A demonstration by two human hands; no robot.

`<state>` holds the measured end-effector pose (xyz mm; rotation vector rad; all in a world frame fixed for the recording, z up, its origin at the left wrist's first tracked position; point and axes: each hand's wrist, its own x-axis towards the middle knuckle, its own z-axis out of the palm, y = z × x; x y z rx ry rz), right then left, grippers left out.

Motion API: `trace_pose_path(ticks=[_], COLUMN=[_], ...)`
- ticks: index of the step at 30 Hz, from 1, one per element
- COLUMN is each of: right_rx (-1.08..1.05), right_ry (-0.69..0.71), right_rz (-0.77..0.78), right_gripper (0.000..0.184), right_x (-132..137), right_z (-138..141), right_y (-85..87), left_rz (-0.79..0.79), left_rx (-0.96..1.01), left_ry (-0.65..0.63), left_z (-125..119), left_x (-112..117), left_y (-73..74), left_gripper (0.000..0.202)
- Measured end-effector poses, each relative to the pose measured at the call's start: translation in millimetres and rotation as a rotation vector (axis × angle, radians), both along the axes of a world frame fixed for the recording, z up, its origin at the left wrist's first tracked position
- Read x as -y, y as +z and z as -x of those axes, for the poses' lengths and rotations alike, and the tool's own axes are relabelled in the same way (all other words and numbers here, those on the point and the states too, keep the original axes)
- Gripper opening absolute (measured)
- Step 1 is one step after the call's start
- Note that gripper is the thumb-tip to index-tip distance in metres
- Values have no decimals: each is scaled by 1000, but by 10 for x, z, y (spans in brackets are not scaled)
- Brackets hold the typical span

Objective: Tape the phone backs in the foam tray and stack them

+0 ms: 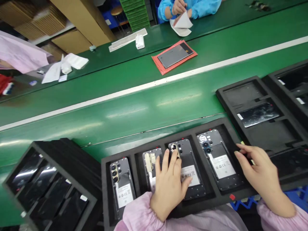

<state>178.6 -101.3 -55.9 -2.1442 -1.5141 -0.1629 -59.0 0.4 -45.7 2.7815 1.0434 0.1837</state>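
The left grip (168, 179) is wide, fingers fanned, spread over the 2nd smartphone (151, 176) and the 3rd smartphone (192, 170); its thumb lies on the latter's label. The right grip (237, 149) is narrow – thumb and forefinger nearly meet around a slim yellow piece (243, 143), mostly hidden. Just inward of that grip is the 4th smartphone (220, 160); outward from the left grip lies the 1st smartphone (122, 186).

All 4 handsets sit face down in 1 foam tray (218, 199), with their inner backs exposed and white labels in place. Only the 2nd shows cream pieces (149, 162) over its lens area. I judge the work partway; which handsets are finished, I cannot tell.

The tray is matte, dark and soft-looking, cut into rectangular pockets. Gold rims circle the lenses on the 1st; darker ones mark the 4th. Beyond both grips, the smooth green counter (134, 112) carries a crinkled red pouch (160, 65) under a flat grey panel (174, 54). Left of the left grip stands a black foam stack (79, 163) – glossy dark slabs in its face.
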Motion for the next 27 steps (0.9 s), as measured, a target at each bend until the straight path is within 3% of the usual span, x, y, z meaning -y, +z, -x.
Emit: trace_pose_path(ticks=[3, 10, 15, 19, 21, 23, 27], right_rx=[-36, -105, -124, -93, -43, 64, 332], right_ry=[7, 55, 61, 74, 96, 132, 221], right_rz=[-8, -16, -15, -31, -52, -68, -39], right_gripper=[24, 17, 15, 15, 17, 21, 32], right_x=[3, -10, -5, -1, 1, -12, -103], right_z=[8, 15, 29, 20, 15, 26, 114], right_y=[1, 47, 36, 9, 11, 28, 39], left_rz=[-22, 71, 60, 47, 26, -13, -100], left_rx=[51, 57, -46, -29, 7, 10, -206], left_ry=[-5, -353, -313, -199, -105, 58, 577], left_z=[-103, -367, -600, -752, -671, -416, 434], left_x=[24, 215, 212, 109, 20, -84, -188], left_y=[17, 67, 17, 8, 31, 65, 140], left_gripper=[35, 34, 50, 50, 48, 43, 32])
